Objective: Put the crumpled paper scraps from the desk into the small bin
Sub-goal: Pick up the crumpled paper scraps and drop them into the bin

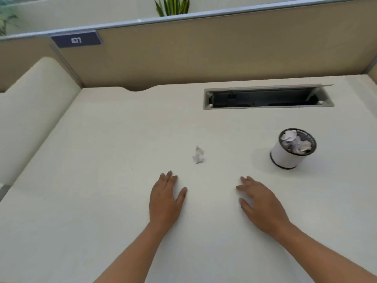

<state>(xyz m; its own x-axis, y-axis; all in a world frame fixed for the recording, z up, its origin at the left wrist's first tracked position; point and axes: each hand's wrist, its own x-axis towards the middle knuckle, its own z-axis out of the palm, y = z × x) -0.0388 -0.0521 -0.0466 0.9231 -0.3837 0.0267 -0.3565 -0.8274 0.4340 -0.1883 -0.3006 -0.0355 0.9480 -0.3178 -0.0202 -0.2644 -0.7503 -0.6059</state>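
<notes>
Head view showed both bare forearms reaching in from the bottom edge, cut off below the elbow. Nearest, the left hand [165, 198] lay palm down on the white surface [91, 180], fingers straight and close together, thumb spread out to the side, holding nothing. The right hand [260, 201] was likewise palm down and empty, its fingers loosely extended and slightly spread; whether its palm pressed flat on the surface or hovered just above could not be told.

Just beyond the left hand's fingertips, apart from them, one crumpled paper scrap [198, 155] sat alone on the surface. Farther right, well apart from the scrap and beyond the right hand, stood the small bin [285, 156], a white cylinder with a dark rim and a dark band at its base, upright. Several crumpled scraps [294, 141] filled it nearly to the rim; how many was hard to make out.

Behind the bin an open cable slot [267, 98] was recessed in the surface, its dark interior blurred. A tan partition [204, 54] closed off the far side, bearing a blue label [76, 39] with unreadable characters. Plant leaves [173, 6] rose above it, cropped by the top edge.
</notes>
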